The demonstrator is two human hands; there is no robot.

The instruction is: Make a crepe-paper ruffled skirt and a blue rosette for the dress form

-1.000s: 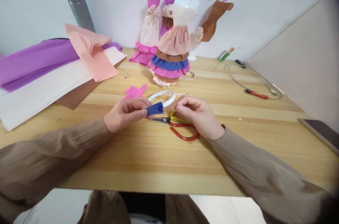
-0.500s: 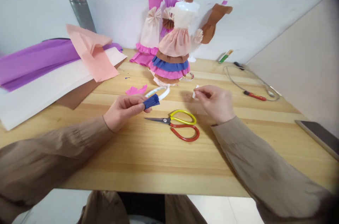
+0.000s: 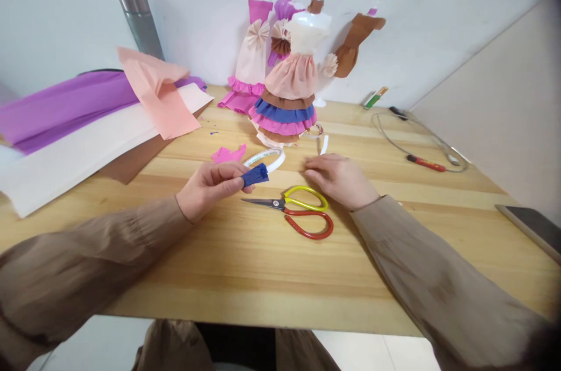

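My left hand (image 3: 210, 185) pinches a small folded bundle of dark blue crepe paper (image 3: 256, 174) between thumb and fingers, just above the table. My right hand (image 3: 344, 180) rests low by the tabletop, its fingertips bent together; anything between them is hidden. Just behind those fingers stands a narrow white strip (image 3: 325, 145), which looks like a piece of tape. Between and below the hands lie scissors (image 3: 277, 204) with one yellow and one red handle. A white tape roll (image 3: 276, 159) lies behind the blue paper, beside a pink paper scrap (image 3: 228, 153).
Several dress forms in paper outfits stand at the back, the nearest with a tiered skirt (image 3: 287, 114). Paper sheets (image 3: 83, 122) and a grey flask (image 3: 142, 23) occupy the left. A cable with a red handle (image 3: 427, 163), a green item (image 3: 376, 98) and a phone (image 3: 532, 228) lie right.
My right hand has moved left and down toward the tabletop. The white strip, earlier at its fingertips, now stands behind the hand. My left hand keeps the blue paper; the view has shifted slightly.
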